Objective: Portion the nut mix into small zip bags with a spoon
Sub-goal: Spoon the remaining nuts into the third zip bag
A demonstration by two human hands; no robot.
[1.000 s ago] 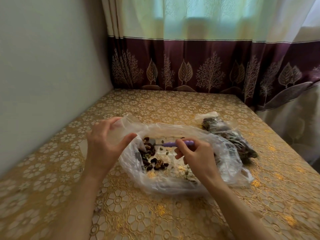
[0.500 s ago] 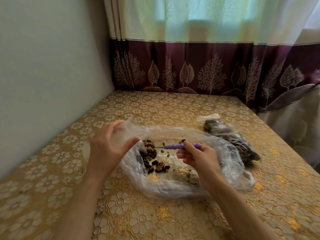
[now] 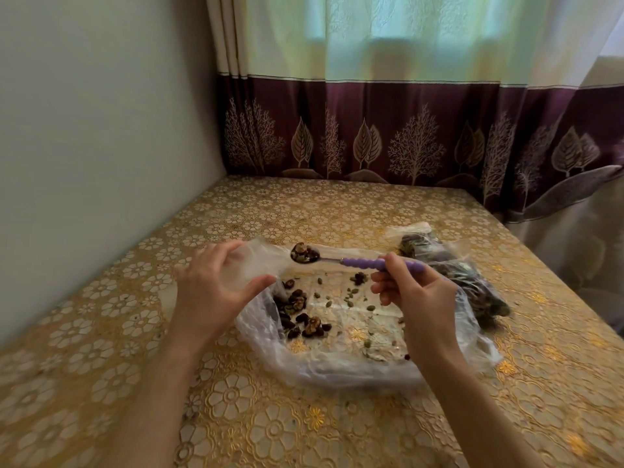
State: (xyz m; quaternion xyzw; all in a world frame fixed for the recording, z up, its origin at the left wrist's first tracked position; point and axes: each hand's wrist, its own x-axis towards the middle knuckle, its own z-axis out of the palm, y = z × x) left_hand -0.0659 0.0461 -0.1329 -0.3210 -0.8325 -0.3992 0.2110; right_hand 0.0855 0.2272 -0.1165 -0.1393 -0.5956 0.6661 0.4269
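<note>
Your right hand (image 3: 410, 292) pinches the purple handle of the spoon (image 3: 341, 260), which lies level across mid-frame, its loaded bowl pointing left. Your left hand (image 3: 216, 288) pinches open a small zip bag (image 3: 251, 265) just left of that bowl, so the load goes leftward. The remaining nut mix (image 3: 300, 314) sits below in the big bag (image 3: 337, 363).

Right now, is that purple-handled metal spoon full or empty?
Full. The purple-handled metal spoon has its bowl heaped with dark nuts, lifted above the big clear plastic bag; the right hand pinches its handle.
</note>
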